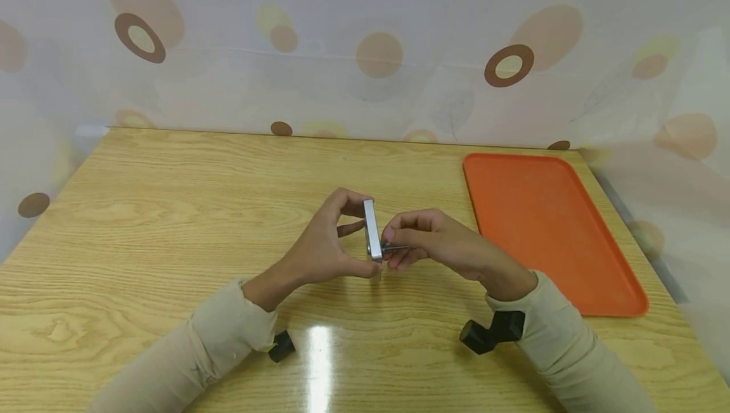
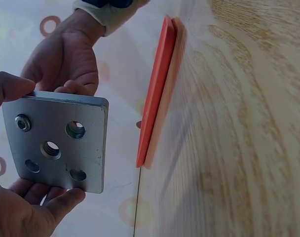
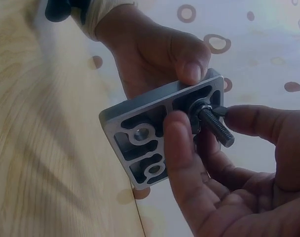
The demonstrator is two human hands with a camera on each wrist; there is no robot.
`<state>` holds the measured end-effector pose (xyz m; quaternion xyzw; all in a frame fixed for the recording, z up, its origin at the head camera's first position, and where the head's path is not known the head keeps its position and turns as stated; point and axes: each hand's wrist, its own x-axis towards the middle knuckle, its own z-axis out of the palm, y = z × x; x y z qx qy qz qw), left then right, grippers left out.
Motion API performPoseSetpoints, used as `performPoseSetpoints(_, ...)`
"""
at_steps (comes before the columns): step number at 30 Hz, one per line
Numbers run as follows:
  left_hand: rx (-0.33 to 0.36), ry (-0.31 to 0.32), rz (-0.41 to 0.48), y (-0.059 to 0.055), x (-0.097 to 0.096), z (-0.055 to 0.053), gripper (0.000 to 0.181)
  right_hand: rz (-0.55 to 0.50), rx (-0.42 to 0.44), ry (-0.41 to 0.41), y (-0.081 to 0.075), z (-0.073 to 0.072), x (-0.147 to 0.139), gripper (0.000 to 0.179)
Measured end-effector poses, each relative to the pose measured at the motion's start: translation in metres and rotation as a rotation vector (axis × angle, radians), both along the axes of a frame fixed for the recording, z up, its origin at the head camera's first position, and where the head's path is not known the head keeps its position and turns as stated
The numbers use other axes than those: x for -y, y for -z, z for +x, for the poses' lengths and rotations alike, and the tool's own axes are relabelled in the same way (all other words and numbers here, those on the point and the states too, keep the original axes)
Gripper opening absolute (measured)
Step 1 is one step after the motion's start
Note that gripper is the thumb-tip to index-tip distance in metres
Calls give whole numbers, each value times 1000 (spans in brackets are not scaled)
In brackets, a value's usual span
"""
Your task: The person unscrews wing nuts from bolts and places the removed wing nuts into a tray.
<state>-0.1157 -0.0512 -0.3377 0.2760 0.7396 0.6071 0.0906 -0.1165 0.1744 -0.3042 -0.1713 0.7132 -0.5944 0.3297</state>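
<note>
Above the table, my left hand (image 1: 319,248) holds a square grey metal plate (image 2: 91,145) on edge by its rim, thumb and fingers at opposite edges. A socket-head bolt (image 2: 22,123) sits in one corner hole; the other holes show no bolts. On the plate's ribbed back, the threaded shank (image 3: 218,129) sticks out towards my right hand (image 1: 441,242). The fingers of that hand pinch a small winged piece, seemingly a wing nut (image 3: 219,111), around the shank close to the plate. One finger partly covers the nut in the right wrist view.
An orange tray (image 1: 536,223) lies at the right of the wood-grain table (image 1: 188,210). Patterned sheeting (image 1: 325,77) rises behind the table and at its sides. A black wrist device (image 1: 493,332) is on the right sleeve.
</note>
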Motion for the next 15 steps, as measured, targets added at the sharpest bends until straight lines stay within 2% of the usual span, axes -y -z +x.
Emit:
performPoseSetpoints(8, 34, -5, 0, 0, 0, 1, 79, 22, -62, -17, 1, 1, -1, 22)
performPoseSetpoints(15, 18, -15, -4, -1, -1, 1, 80, 32, -31, 37, -1, 0, -2, 28)
